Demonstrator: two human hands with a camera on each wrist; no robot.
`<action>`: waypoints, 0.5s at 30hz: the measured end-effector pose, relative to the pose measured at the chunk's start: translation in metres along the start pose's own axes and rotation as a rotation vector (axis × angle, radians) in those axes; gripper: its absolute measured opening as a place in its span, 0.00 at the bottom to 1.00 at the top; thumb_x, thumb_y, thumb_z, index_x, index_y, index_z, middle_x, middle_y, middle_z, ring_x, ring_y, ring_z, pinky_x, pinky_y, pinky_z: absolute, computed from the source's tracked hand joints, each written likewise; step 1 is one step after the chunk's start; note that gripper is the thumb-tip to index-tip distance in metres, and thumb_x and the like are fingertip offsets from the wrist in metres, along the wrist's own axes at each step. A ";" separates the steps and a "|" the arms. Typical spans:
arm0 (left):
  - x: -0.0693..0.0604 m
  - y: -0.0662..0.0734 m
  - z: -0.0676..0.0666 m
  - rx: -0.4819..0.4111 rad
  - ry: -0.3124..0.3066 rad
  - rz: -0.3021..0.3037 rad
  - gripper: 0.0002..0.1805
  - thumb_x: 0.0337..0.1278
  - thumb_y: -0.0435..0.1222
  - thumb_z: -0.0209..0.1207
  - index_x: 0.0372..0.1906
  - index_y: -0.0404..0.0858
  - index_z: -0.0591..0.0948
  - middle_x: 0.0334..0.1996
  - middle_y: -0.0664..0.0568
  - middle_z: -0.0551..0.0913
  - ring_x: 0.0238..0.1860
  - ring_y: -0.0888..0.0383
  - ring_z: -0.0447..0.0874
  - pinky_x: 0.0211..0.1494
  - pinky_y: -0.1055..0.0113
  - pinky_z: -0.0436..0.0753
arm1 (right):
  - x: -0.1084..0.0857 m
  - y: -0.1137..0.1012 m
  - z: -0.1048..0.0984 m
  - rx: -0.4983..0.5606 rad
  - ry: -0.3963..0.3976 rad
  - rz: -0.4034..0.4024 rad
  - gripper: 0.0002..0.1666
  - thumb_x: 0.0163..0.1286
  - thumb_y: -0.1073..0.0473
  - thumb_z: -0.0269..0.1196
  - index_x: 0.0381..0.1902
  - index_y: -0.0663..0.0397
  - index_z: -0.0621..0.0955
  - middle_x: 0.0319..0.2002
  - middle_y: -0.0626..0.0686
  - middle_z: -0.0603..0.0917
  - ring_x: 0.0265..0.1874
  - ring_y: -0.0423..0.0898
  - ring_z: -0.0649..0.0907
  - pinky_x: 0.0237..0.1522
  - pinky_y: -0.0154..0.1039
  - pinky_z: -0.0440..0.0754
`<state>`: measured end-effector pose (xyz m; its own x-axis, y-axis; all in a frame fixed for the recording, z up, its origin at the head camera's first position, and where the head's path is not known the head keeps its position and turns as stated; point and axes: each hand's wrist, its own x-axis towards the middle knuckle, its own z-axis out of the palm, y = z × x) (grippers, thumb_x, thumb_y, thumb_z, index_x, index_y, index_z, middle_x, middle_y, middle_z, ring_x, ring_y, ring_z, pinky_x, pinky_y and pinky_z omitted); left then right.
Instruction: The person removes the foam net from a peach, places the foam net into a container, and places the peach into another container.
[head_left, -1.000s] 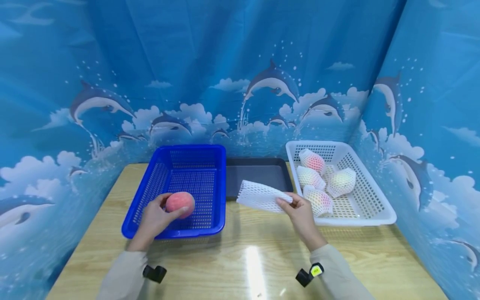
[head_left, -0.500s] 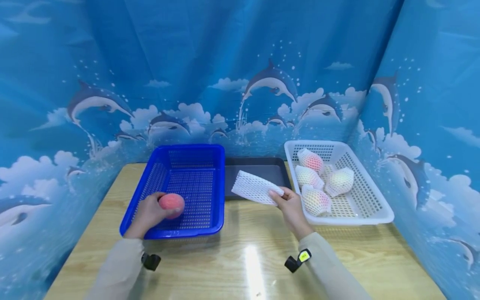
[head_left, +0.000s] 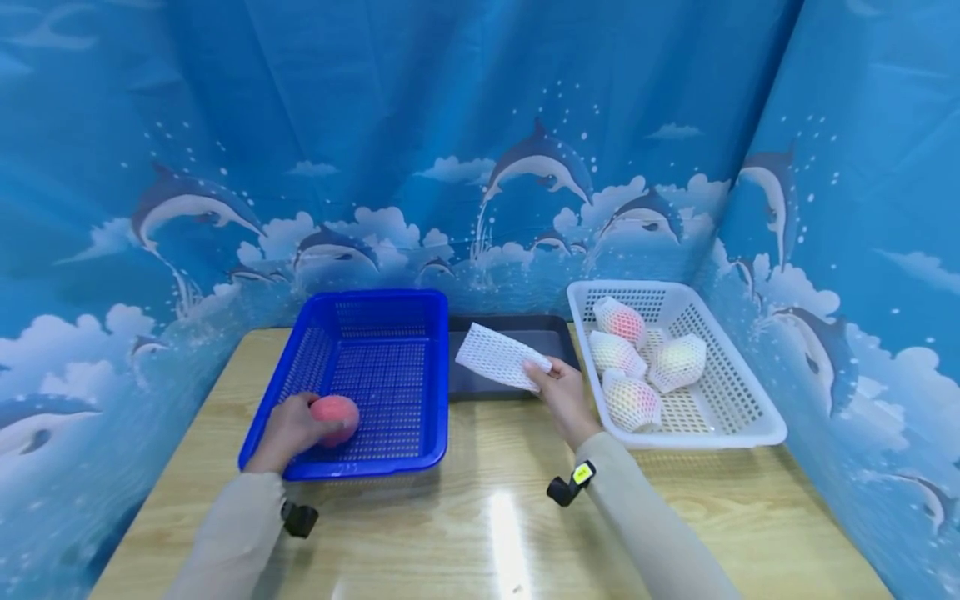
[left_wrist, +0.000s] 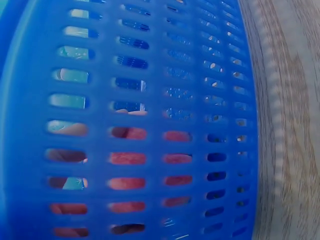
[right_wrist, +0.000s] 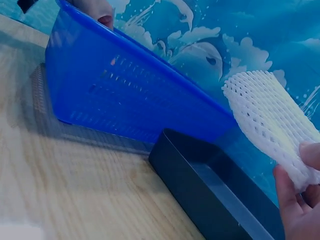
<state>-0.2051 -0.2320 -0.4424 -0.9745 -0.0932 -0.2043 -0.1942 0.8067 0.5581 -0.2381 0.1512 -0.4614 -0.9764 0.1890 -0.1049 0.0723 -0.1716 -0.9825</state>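
Note:
In the head view the left hand [head_left: 291,429] grips a pink-red round fruit [head_left: 335,419] inside the near left part of the blue basket [head_left: 431,375]. The left wrist view shows the basket's slotted wall [left_wrist: 155,100], with red fruit [left_wrist: 127,158] visible through the slots. The right hand [head_left: 564,398] pinches one end of a flat white foam net sleeve [head_left: 495,354], held above the black tray. From the right wrist view, the sleeve [right_wrist: 265,112] sits between thumb and fingers, its far end pointing away from the hand [right_wrist: 302,210].
A black tray [head_left: 468,383] stands between the two baskets. At the right, a white basket [head_left: 742,437] holds several fruits in foam nets [head_left: 633,402]. A blue curtain with dolphins [head_left: 480,100] hangs behind the wooden table [head_left: 420,533].
The left hand has moved left and down with the fruit, deeper into the blue basket. The right hand has moved left and up with the net sleeve, away from the white basket.

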 end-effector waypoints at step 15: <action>0.001 -0.004 0.001 -0.029 -0.034 -0.004 0.39 0.48 0.40 0.69 0.59 0.18 0.68 0.52 0.23 0.74 0.51 0.33 0.77 0.49 0.46 0.81 | 0.044 0.004 0.020 -0.207 0.097 0.107 0.19 0.66 0.57 0.63 0.49 0.66 0.80 0.38 0.54 0.83 0.30 0.39 0.79 0.52 0.52 0.79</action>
<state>-0.2058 -0.2346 -0.4452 -0.9694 -0.0760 -0.2332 -0.2014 0.7893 0.5800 -0.2850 0.1395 -0.4667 -0.9375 0.2743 -0.2141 0.2237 0.0038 -0.9746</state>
